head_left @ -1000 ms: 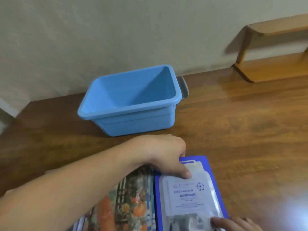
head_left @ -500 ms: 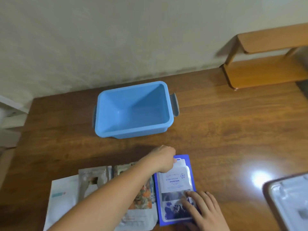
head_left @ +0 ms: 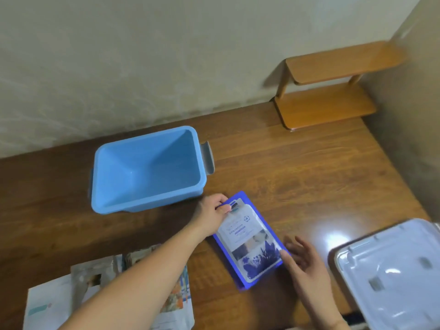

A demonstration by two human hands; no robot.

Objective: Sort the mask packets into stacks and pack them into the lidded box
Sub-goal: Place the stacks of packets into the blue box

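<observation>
A stack of blue and white mask packets (head_left: 250, 241) lies on the wooden table in front of the blue box (head_left: 147, 170), which stands without its lid and with nothing inside. My left hand (head_left: 212, 216) grips the stack's far top corner. My right hand (head_left: 302, 260) has straight fingers, and a fingertip touches the stack's near right corner. More mask packets (head_left: 95, 294) lie spread at the near left, partly hidden under my left forearm.
The box's pale lid (head_left: 392, 275) lies at the near right edge of the table. A small wooden two-tier shelf (head_left: 328, 86) stands at the back right against the wall. The wall runs close behind the box.
The blue stack has turned clockwise and shifted right, away from the other packets. My right hand moved off its lower face to its right corner. The view pulled back, showing the lid.
</observation>
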